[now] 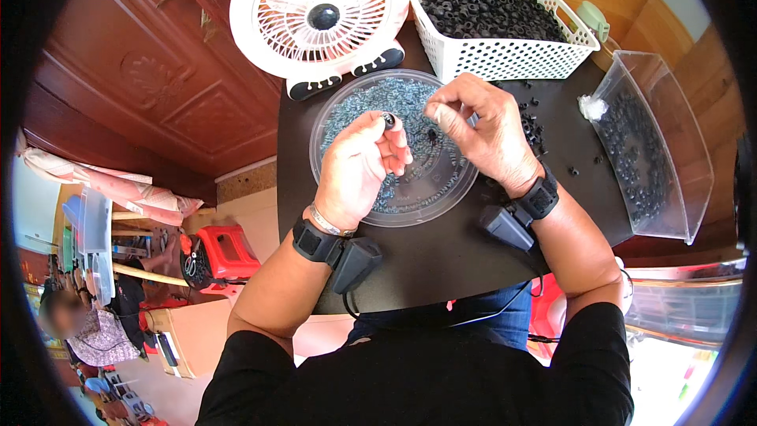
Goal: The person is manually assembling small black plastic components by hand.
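Between the thumb and forefinger of my left hand is a small black ring-shaped part, its opening turned up. My right hand hovers just to the right of it, thumb and forefinger pinched together; whatever is between those fingertips is too small to make out. Both hands are above a round clear plastic tray spread with many tiny blue-grey pieces. One dark part lies in the tray between my hands.
A white perforated basket heaped with black parts stands at the back right. A clear bin with more black parts is at the right, loose ones near it. A white fan stands behind the tray. A person is far left.
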{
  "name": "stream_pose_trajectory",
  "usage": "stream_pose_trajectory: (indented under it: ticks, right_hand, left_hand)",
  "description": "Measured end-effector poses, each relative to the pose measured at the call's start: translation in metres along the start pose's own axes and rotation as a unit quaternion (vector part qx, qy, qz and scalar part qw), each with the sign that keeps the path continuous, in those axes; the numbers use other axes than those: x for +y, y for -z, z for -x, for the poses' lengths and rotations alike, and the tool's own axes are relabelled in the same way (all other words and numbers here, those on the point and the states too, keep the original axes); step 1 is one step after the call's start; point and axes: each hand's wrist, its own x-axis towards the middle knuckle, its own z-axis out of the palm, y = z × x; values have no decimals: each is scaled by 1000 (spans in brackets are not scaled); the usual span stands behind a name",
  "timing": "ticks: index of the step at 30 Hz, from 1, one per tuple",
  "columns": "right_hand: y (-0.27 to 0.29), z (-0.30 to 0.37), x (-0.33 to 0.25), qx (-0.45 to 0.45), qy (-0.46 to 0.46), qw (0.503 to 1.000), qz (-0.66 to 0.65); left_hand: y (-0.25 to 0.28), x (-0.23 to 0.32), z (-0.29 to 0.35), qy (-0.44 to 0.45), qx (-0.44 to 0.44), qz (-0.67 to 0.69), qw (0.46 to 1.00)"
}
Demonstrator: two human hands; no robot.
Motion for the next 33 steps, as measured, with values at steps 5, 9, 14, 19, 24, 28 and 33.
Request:
stream_pose_trajectory:
  ticks: [5,9,14,19,24,28,33]
  right_hand:
    - [-8,4,-5,-6,121,991,51]
    - [-18,8,-7,-5,114,992,57]
    - [-17,7,-4,-13,112,992,59]
    - [-15,6,-5,-15,142,988,57]
    - [-9,5,-8,-22,188,974,122]
    - [-9,5,-9,3,190,969,155]
    - [-11,5,-14,7,187,973,139]
  left_hand:
    - [-1,-2,1,-9,7,-3,1000]
    - [-8,-10,1,14,14,13,1000]
    - [-13,-10,2,7,5,-35,999]
    - [-9,-8,1,-23,-18,-108,994]
    - [-9,-9,1,-10,-16,-24,1000]
    - [-10,-8,3,2,-11,-1,1000]
    - [-9,-11,3,7,2,40,999]
